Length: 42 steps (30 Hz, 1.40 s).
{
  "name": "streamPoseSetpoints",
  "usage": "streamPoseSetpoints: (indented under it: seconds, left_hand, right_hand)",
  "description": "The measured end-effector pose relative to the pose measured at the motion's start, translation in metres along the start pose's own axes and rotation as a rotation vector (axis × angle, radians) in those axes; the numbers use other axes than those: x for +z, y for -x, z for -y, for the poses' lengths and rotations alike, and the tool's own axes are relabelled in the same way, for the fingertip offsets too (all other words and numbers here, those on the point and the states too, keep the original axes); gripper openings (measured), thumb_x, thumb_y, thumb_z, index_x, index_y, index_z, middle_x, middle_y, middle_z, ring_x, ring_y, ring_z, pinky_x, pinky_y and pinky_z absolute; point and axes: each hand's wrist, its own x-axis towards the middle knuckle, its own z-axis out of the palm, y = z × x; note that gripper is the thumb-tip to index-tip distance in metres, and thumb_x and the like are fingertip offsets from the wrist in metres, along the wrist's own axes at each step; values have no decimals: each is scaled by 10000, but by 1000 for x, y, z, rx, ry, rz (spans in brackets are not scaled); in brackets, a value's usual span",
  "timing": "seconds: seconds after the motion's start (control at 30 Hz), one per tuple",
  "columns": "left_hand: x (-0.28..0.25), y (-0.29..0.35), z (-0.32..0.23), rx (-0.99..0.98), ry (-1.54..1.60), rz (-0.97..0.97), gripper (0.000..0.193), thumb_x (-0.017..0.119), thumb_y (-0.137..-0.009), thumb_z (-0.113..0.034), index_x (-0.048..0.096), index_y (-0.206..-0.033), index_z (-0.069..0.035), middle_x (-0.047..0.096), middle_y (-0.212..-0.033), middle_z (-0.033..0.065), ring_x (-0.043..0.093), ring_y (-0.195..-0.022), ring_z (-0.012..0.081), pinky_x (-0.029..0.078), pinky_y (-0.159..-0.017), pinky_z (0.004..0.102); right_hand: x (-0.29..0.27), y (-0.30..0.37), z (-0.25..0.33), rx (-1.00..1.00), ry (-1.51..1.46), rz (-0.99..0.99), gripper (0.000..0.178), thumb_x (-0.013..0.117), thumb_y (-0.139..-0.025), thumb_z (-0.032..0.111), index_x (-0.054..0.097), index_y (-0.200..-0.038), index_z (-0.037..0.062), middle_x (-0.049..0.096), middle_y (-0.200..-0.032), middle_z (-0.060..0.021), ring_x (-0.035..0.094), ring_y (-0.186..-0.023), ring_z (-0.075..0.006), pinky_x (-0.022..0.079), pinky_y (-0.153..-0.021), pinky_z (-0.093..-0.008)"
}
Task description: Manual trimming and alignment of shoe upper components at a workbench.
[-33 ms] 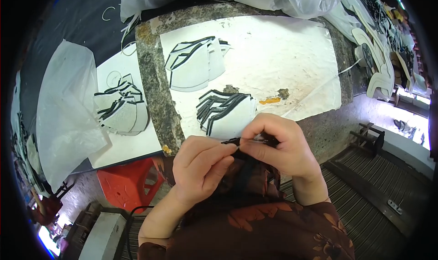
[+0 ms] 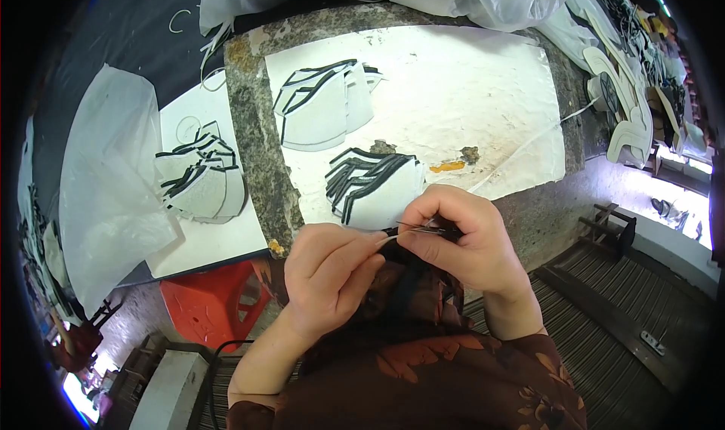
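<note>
Just in front of my body, my left hand [image 2: 332,271] pinches the end of a thin pale strip or piece edge [image 2: 388,239] between thumb and fingers. Close against it, my right hand [image 2: 464,237] is closed around a small dark tool with thin pointed metal tips [image 2: 421,228], which looks like thread snips. Most of the tool lies hidden in the fingers. Beyond my hands lies a fanned stack of white curved pieces with black zigzag edging [image 2: 385,192]. A second such stack [image 2: 317,117] rests farther back on the white sheet [image 2: 468,83].
On the left are another stack of edged pieces [image 2: 215,192] and a clear plastic bag [image 2: 113,181]. A red stool [image 2: 204,305] stands below the table's left side. Plastic sheeting [image 2: 483,0] lines the back, and pale cut pieces [image 2: 630,132] hang at the right.
The metal tips between my hands now show spread apart, and the pale strip shows more at my left fingertips. My hands have shifted only slightly.
</note>
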Motion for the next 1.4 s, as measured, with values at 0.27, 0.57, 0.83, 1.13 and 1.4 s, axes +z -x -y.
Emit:
streamPoseSetpoints:
  seconds: [0.27,0.57,0.83,1.13,1.4]
  left_hand:
    - [10,18,25,75,-387,-3,385,823,-743,-124,778,-1126,-133,632,-1074,-36,544,-940,198,398,-824,375]
    - [10,12,24,118,-451,-27,358,811,-725,-105,791,-1080,-148,629,-1078,-60,536,-941,178,395,-832,364]
    - [12,12,24,111,-447,-39,353,810,-725,-101,791,-1074,-147,635,-1075,-57,541,-940,182,397,-832,364]
    - [13,13,25,115,-448,-51,322,809,-726,-96,796,-1045,-143,639,-1067,-52,546,-940,189,396,-820,368]
    - [14,13,24,104,-503,-37,310,805,-764,-129,784,-1073,-145,684,-1266,-33,570,-1066,226,389,-906,377]
  right_hand:
    - [15,-23,-1,111,14,-52,77,751,-880,59,681,-902,37,631,-801,1,522,-684,-49,429,-608,-219]
    - [24,-37,-13,59,325,-167,90,720,-874,60,641,-878,18,605,-736,-37,510,-615,-77,420,-563,-241]
    - [31,-34,-17,28,354,-231,100,726,-864,57,635,-876,16,619,-736,-51,537,-613,-98,446,-570,-262]
    - [34,-35,-20,-19,419,-261,112,734,-856,71,638,-884,19,618,-736,-85,577,-615,-181,470,-585,-300]
    - [36,-33,-24,-76,453,-298,116,734,-857,73,631,-883,26,644,-770,-108,636,-663,-249,502,-610,-326]
